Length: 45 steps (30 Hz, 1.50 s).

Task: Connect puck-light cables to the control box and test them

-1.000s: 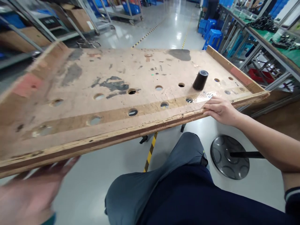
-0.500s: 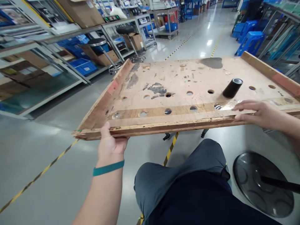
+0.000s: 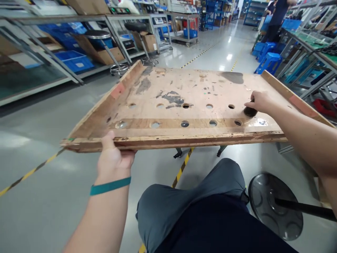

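Observation:
A worn wooden board [image 3: 184, 88] with raised side rails and two rows of round holes lies flat in front of me. My left hand [image 3: 113, 157], with a teal wristband, grips the board's near edge at its left end, thumb on top. My right hand [image 3: 257, 101] is closed round a black cylinder [image 3: 250, 112] that stands on the board near the right end of the hole rows. A patch of clear tape [image 3: 260, 122] shines beside the cylinder. My knee [image 3: 200, 189] in grey trousers is below the board.
A stool's round metal base [image 3: 273, 207] sits on the floor at my right. Shelving with blue bins and cardboard boxes [image 3: 79, 52] lines the left aisle. Blue plastic stools [image 3: 265, 58] and workbenches stand at the right. A person [image 3: 273, 17] stands far back.
My right hand left the board's near edge and closed on the black cylinder. My left hand came up under the board and gripped its near edge. The view turned left.

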Tool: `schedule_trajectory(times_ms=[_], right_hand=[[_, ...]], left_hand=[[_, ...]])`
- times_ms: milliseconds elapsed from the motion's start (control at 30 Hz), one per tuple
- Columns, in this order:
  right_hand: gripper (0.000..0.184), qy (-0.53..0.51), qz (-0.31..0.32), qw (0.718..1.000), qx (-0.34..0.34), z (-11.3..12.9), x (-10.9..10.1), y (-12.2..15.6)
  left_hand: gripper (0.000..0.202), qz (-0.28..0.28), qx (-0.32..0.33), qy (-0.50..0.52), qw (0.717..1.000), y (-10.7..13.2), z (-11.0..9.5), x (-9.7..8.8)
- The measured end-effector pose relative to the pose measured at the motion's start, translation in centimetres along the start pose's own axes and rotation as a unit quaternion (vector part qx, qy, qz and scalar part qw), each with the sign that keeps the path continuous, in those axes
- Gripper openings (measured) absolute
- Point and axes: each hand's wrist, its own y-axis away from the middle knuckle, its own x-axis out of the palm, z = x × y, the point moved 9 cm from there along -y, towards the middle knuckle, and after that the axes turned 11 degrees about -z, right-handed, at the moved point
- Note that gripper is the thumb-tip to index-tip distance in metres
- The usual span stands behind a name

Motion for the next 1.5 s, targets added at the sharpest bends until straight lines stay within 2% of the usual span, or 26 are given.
schedule_trajectory(times_ms=[67, 133, 167, 233, 267, 300, 333, 400, 467, 500, 533, 600, 667, 700, 767, 833, 867, 900, 1000, 1100, 1167, 1233, 1300, 1367, 1433, 1500], right_hand=[[0.054, 0.004, -0.067, 0.998, 0.009, 3.8, -4.2, 1.5], [0.044, -0.066, -0.153, 0.985, -0.043, 10.3, -9.6, 4.1], [0.041, -0.103, -0.209, 0.970, -0.072, 13.7, -12.3, 5.7], [0.035, -0.146, -0.255, 0.940, -0.171, 21.0, -15.1, 8.9], [0.035, -0.173, -0.271, 0.925, -0.205, 23.9, -15.5, 10.2], [0.033, -0.203, -0.266, 0.913, -0.235, 26.4, -14.9, 11.1], [0.030, -0.226, -0.242, 0.906, -0.266, 28.7, -13.7, 11.6], [0.024, -0.226, -0.146, 0.911, -0.314, 32.1, -10.1, 11.7], [0.024, -0.189, -0.076, 0.920, -0.334, 33.7, -8.1, 11.2], [0.026, -0.174, -0.072, 0.923, -0.335, 33.9, -8.5, 10.8], [0.030, -0.170, -0.091, 0.923, -0.333, 33.9, -9.7, 10.5], [0.037, -0.183, -0.176, 0.911, -0.324, 33.6, -13.2, 10.4], [0.035, -0.197, -0.241, 0.897, -0.314, 33.3, -14.9, 10.9], [0.029, -0.197, -0.236, 0.900, -0.310, 33.3, -14.3, 11.1], [0.020, -0.180, -0.151, 0.924, -0.302, 33.5, -10.9, 11.0], [0.024, -0.158, -0.064, 0.943, -0.287, 33.4, -7.6, 10.9], [0.028, -0.152, -0.052, 0.947, -0.278, 33.1, -7.2, 10.7], [0.032, -0.151, -0.068, 0.949, -0.270, 32.8, -7.8, 10.5], [0.035, -0.167, -0.180, 0.932, -0.268, 32.7, -12.9, 10.2], [0.039, -0.184, -0.255, 0.910, -0.271, 33.2, -17.0, 10.4], [0.042, -0.192, -0.266, 0.905, -0.270, 33.5, -17.5, 10.4], [0.041, -0.199, -0.273, 0.904, -0.262, 34.1, -16.7, 10.1], [0.038, -0.215, -0.280, 0.900, -0.255, 35.3, -15.3, 9.4], [0.035, -0.252, -0.287, 0.887, -0.261, 37.9, -14.1, 8.3], [0.032, -0.294, -0.289, 0.867, -0.279, 41.8, -13.6, 7.0], [0.028, -0.325, -0.283, 0.848, -0.308, 46.7, -13.7, 6.0]], left_hand=[[0.028, -0.015, 0.003, 0.026, 1.000, -0.2, 0.0, -0.2], [0.029, -0.018, -0.003, 0.040, 0.999, -0.3, 0.1, -0.2], [0.026, -0.021, -0.008, 0.043, 0.999, -0.3, 0.2, -0.2], [0.020, -0.033, -0.021, 0.050, 0.998, -0.3, 0.4, -0.4], [0.018, -0.039, -0.023, 0.053, 0.998, -0.2, 0.4, -0.4], [0.017, -0.042, -0.024, 0.056, 0.997, -0.1, 0.4, -0.4], [0.016, -0.044, -0.023, 0.060, 0.997, 0.0, 0.3, -0.4], [0.016, -0.054, -0.029, 0.067, 0.996, 0.3, 0.3, -0.4], [0.012, -0.073, -0.036, 0.076, 0.994, 0.6, 0.4, -0.7], [0.010, -0.077, -0.040, 0.078, 0.993, 0.7, 0.5, -0.7], [0.010, -0.076, -0.040, 0.078, 0.993, 0.7, 0.5, -0.7], [0.014, -0.076, -0.031, 0.077, 0.994, 0.7, 0.3, -0.8], [0.020, -0.078, -0.017, 0.079, 0.994, 0.6, 0.1, -0.9], [0.022, -0.082, -0.011, 0.080, 0.993, 0.6, 0.0, -1.0], [0.020, -0.090, -0.018, 0.079, 0.993, 0.6, 0.2, -1.1], [0.016, -0.090, -0.032, 0.075, 0.993, 0.6, 0.6, -1.2], [0.016, -0.088, -0.032, 0.075, 0.993, 0.6, 0.6, -1.2], [0.018, -0.081, -0.026, 0.075, 0.994, 0.5, 0.5, -1.1], [0.025, -0.068, 0.006, 0.086, 0.994, 0.2, 0.0, -1.0], [0.024, -0.080, -0.008, 0.088, 0.993, -0.1, 0.3, -1.0], [0.022, -0.092, -0.029, 0.091, 0.991, -0.1, 0.7, -1.2], [0.023, -0.098, -0.043, 0.108, 0.988, -0.1, 0.9, -1.3], [0.026, -0.098, -0.047, 0.130, 0.986, -0.2, 0.8, -1.3], [0.031, -0.100, -0.051, 0.146, 0.983, -0.3, 0.7, -1.5], [0.038, -0.101, -0.054, 0.159, 0.981, -0.4, 0.6, -1.7], [0.044, -0.101, -0.051, 0.170, 0.979, -0.4, 0.4, -1.9]])
